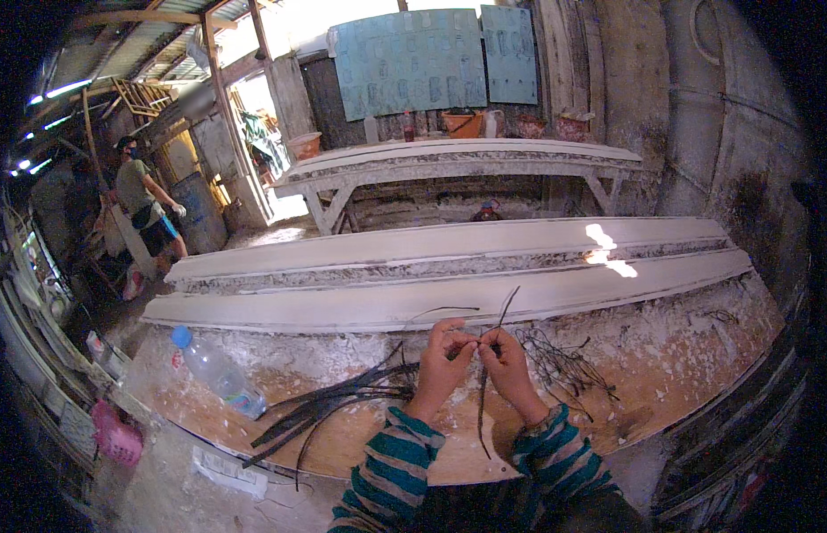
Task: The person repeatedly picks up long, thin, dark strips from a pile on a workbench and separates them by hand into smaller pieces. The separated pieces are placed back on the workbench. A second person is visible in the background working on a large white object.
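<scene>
Both hands meet just above the near edge of the workbench, fingertips pinched close together. A thin dark strand [482, 410] runs through my right hand [509, 370], sticking up past the fingers and hanging below them. My left hand [443, 371] is closed in a pinch at the same spot; another thin dark strand curves out above it, and which end it grips is too small to see. Beside my left wrist lies a bundle of long dark strips [329, 407]. A loose tangle of thin dark strands [569, 362] spreads to the right of my right hand.
Two long white plaster-like strips [360, 300] lie across the dusty workbench [627, 417] beyond my hands. A plastic bottle with a blue cap [219, 373] rests at left. Behind stands another long table [387, 178] with orange tubs [462, 124]. A person [148, 200] is at far left.
</scene>
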`<state>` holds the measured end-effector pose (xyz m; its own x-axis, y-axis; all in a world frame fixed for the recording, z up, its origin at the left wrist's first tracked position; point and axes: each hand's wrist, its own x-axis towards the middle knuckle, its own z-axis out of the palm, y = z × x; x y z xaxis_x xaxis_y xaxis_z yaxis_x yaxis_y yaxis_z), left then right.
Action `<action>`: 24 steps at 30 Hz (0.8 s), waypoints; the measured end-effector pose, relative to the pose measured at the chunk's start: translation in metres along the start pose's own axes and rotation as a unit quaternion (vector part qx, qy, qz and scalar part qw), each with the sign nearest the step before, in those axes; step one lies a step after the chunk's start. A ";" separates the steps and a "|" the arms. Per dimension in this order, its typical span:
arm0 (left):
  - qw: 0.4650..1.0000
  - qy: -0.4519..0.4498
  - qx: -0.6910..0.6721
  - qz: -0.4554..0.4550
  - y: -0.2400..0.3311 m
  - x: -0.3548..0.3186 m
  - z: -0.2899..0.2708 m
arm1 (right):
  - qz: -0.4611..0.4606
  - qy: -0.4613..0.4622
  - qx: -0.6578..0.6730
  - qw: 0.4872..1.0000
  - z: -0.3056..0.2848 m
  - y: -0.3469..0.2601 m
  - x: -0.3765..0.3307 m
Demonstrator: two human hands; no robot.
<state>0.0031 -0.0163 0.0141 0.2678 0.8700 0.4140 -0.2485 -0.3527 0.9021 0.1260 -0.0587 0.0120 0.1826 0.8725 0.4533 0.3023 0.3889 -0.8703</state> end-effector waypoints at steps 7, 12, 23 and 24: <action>0.998 -0.026 -0.039 -0.029 0.003 0.002 -0.004 | 0.108 -0.068 0.277 0.952 -0.003 -0.003 0.004; 0.995 -0.031 -0.079 -0.059 0.009 0.002 -0.005 | 0.191 -0.104 0.409 0.886 -0.007 -0.012 0.004; 0.999 -0.019 0.011 -0.024 -0.006 0.000 -0.004 | 0.218 -0.109 0.495 0.834 -0.008 0.000 0.004; 0.999 -0.019 0.029 -0.011 -0.007 0.000 -0.005 | 0.209 -0.105 0.494 0.837 -0.008 0.002 0.003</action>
<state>0.0004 -0.0119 0.0072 0.3072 0.8649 0.3969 -0.1875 -0.3539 0.9163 0.1348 -0.0572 0.0132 -0.1203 0.9860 0.1157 -0.6881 0.0012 -0.7256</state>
